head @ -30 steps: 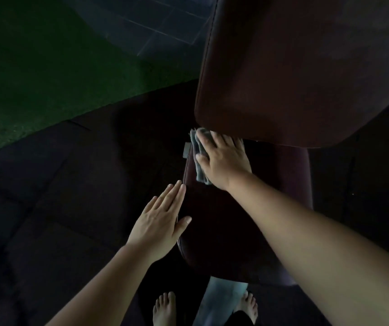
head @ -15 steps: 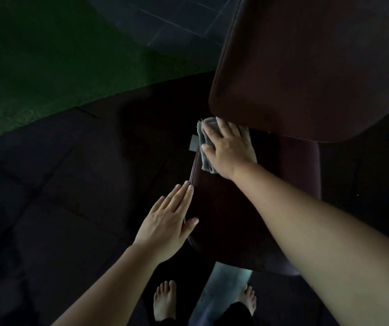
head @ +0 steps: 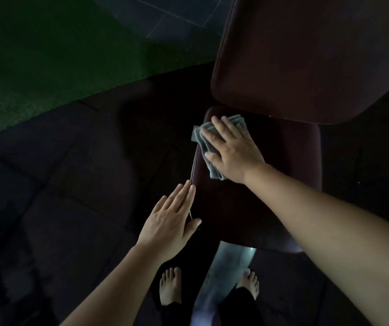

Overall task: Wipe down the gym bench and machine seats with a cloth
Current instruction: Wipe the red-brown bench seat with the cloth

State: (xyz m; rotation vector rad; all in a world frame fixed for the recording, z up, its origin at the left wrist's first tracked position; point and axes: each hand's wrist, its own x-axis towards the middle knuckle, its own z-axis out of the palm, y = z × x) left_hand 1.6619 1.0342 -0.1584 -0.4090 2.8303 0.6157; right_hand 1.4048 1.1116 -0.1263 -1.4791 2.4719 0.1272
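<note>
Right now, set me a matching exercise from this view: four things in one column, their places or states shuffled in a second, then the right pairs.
Column one
1. grey folded cloth
2. left hand
3. dark red padded backrest
4. green floor patch

Column two
A. pressed under the right hand on the dark red padded seat
B. top left of the view, beyond the dark floor mats
C. fingers straight, at the seat's left edge
D. upper right, overhanging the seat's far end

Pairs: 1-A, 2-C, 3-D, 4-B
</note>
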